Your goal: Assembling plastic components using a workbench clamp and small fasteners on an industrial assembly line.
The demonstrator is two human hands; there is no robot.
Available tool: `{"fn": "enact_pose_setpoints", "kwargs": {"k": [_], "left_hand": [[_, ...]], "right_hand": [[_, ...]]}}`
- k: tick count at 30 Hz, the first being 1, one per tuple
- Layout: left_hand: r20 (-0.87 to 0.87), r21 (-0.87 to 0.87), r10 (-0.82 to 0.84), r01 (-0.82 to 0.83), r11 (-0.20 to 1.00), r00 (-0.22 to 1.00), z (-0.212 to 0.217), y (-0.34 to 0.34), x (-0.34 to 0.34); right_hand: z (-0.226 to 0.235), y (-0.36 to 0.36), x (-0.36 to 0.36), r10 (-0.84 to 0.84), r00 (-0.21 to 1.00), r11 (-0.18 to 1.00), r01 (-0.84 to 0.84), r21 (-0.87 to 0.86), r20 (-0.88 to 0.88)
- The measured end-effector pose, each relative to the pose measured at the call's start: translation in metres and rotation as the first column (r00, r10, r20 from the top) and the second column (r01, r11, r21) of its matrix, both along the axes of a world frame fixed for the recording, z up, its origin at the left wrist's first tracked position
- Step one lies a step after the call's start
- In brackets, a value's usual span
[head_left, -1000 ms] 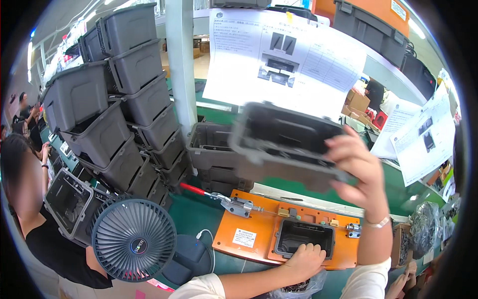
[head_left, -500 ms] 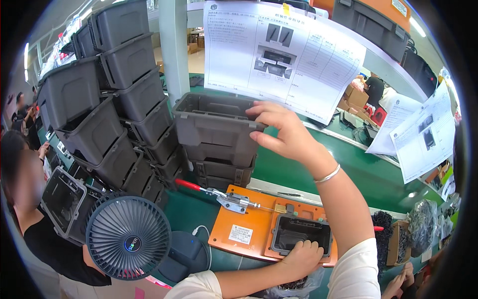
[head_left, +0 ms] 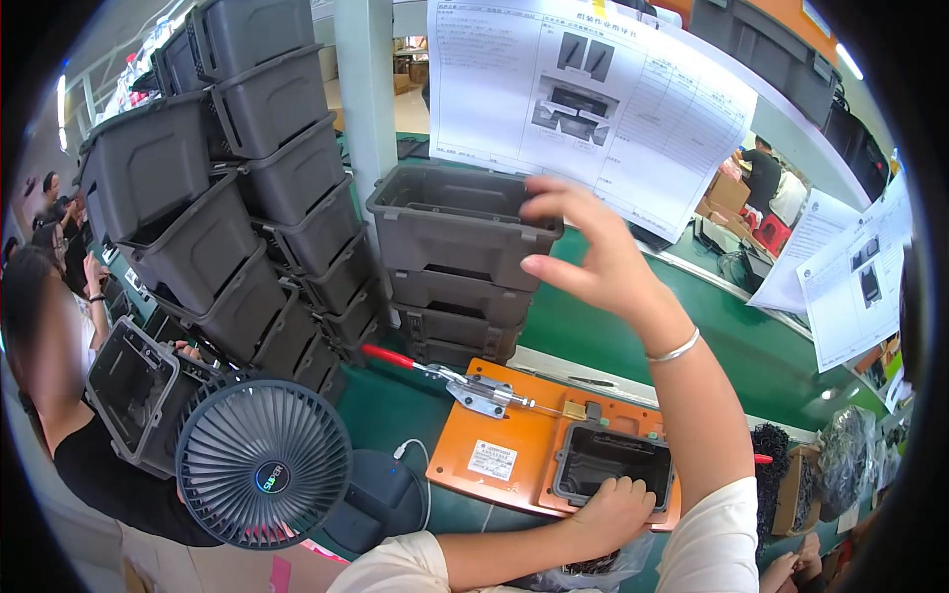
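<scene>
My right hand (head_left: 593, 252) is raised with its fingers spread, empty, its fingertips at the rim of the top grey plastic housing (head_left: 450, 222). That housing sits on a short stack of like housings (head_left: 455, 316) behind the orange fixture plate (head_left: 514, 435). My left hand (head_left: 613, 506) rests low, fingers curled over the near rim of a dark housing (head_left: 608, 460) seated in the fixture plate.
A toggle clamp with a red handle (head_left: 435, 374) lies on the plate. A round desk fan (head_left: 262, 474) stands at the front left. Leaning stacks of grey housings (head_left: 247, 198) fill the left. Paper sheets (head_left: 583, 99) hang overhead. A co-worker (head_left: 49, 395) at left holds a housing (head_left: 129, 385). A green belt (head_left: 781, 361) runs behind.
My right hand carried a grey housing through the air, set it on the stack and let go; it now hovers open beside it. My left hand has stayed on the fixture housing.
</scene>
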State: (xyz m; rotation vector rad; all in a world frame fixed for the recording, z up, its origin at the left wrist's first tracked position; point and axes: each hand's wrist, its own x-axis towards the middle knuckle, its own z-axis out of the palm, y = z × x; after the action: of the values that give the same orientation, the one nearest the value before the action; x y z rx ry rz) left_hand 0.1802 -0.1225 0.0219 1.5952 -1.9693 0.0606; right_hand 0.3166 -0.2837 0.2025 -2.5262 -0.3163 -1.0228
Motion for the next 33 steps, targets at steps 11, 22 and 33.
{"fn": "enact_pose_setpoints", "kwargs": {"k": [11, 22, 33], "left_hand": [[-0.005, -0.05, 0.012, -0.012, 0.999, 1.0, -0.003, 0.0, 0.0], [0.051, 0.007, 0.041, -0.041, 0.999, 0.998, -0.01, -0.003, -0.007], [0.098, 0.006, 0.063, -0.064, 0.998, 0.993, -0.01, -0.003, -0.008]], "right_hand": [[-0.097, -0.017, 0.006, 0.229, 0.781, -0.211, 0.623, 0.754, -0.581], [-0.118, -0.01, 0.031, 0.421, 0.685, -0.12, 0.692, 0.712, -0.595], [-0.122, -0.001, 0.027, 0.4, 0.648, -0.033, 0.717, 0.697, -0.648]]}}
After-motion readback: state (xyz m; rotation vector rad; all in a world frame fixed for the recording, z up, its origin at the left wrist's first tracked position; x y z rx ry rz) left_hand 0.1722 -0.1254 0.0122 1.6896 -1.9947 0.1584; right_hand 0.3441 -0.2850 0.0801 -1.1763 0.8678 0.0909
